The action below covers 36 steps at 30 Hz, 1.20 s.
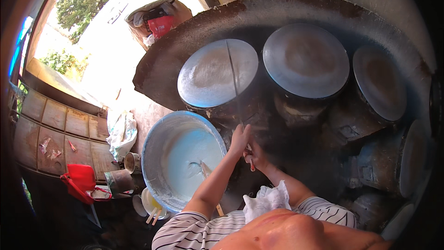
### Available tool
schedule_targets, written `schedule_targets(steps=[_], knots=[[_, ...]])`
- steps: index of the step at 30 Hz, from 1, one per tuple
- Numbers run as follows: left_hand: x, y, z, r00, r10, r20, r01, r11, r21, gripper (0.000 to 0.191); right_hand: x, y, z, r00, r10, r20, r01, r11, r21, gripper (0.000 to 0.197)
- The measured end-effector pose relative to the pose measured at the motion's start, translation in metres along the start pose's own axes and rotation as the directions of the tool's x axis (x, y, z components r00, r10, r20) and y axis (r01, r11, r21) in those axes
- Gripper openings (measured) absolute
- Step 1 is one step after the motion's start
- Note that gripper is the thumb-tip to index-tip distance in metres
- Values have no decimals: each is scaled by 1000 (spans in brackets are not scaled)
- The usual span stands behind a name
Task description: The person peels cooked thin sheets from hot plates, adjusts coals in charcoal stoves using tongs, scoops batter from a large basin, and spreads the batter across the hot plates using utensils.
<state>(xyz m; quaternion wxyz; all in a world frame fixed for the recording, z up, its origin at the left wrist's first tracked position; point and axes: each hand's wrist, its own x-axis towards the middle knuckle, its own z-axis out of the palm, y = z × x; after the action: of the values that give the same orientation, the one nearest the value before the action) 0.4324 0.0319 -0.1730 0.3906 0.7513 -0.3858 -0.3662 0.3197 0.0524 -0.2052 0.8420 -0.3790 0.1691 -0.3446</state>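
Observation:
A long thin blade-like rod (233, 73) lies across the left round griddle (208, 73), pointing away from me. My left hand (240, 140) is closed around its near part. My right hand (256, 154) sits just beside and behind it, closed on the handle, whose reddish end (252, 165) pokes out below the fingers. The griddle's top is pale, with a dull brownish middle. To the left of my arms stands a big blue-rimmed tub (148, 166) of white batter-like liquid (184, 156). A wooden-looking handle (205, 171) leans in it, partly hidden by my left forearm.
More griddles (305, 60) on drum-like stoves (385, 163) curve around to my right, inside a high dark metal rim (295, 5). At left are a red dustpan-like object (79, 182), metal cans (119, 182), a small white bucket (150, 201) with wooden sticks and a white plastic bag (121, 132).

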Motion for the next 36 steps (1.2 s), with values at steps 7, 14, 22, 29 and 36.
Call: schedule_targets(steps=[7,14,22,29,36], knots=[[-3,-7,2,999,44,18,-43,998,-34,37,-3,-2,-13,996,71,60,-58,979,-196,96],[-94,19,-8,848,-86,524,36,994,106,57,-129,-59,11,976,99,-193,-162,925,-343,85],[-147,74,-29,227,-235,945,51,972,229,54,-344,-78,89,803,198,-563,-443,830,-340,55],[-231,114,94,69,-82,994,-142,986,91,40,-487,8,219,-83,545,-835,381,791,479,17],[-356,147,181,-189,-209,959,-392,912,122,30,-573,164,186,-501,725,-473,724,650,230,21]])
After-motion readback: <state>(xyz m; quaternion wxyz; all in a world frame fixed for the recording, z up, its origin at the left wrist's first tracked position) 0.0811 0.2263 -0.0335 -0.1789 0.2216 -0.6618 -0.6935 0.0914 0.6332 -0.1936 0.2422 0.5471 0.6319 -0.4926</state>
